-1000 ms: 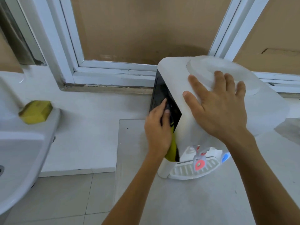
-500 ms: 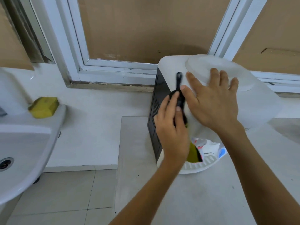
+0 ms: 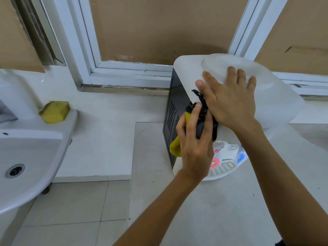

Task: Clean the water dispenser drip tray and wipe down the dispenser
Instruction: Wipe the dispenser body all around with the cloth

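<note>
A white tabletop water dispenser (image 3: 188, 75) with a black side panel stands on a grey counter (image 3: 221, 210). My right hand (image 3: 230, 102) lies flat, fingers spread, on its top, over the round bottle seat. My left hand (image 3: 195, 137) grips a black and yellow cloth (image 3: 200, 128) against the dispenser's front left corner. Below, the white slotted drip tray (image 3: 223, 169) shows under a red tap (image 3: 215, 163) and a blue tap (image 3: 241, 157), partly hidden by my left wrist.
A white washbasin (image 3: 30, 157) with a drain juts in at the left, with a yellow sponge (image 3: 55, 111) on its rim. A white window frame (image 3: 124, 71) with brown board runs behind. Tiled floor (image 3: 71, 210) lies between basin and counter.
My left hand has brought the cloth from the black side panel round to the white front corner, beside my right hand. My right hand has stayed on top.
</note>
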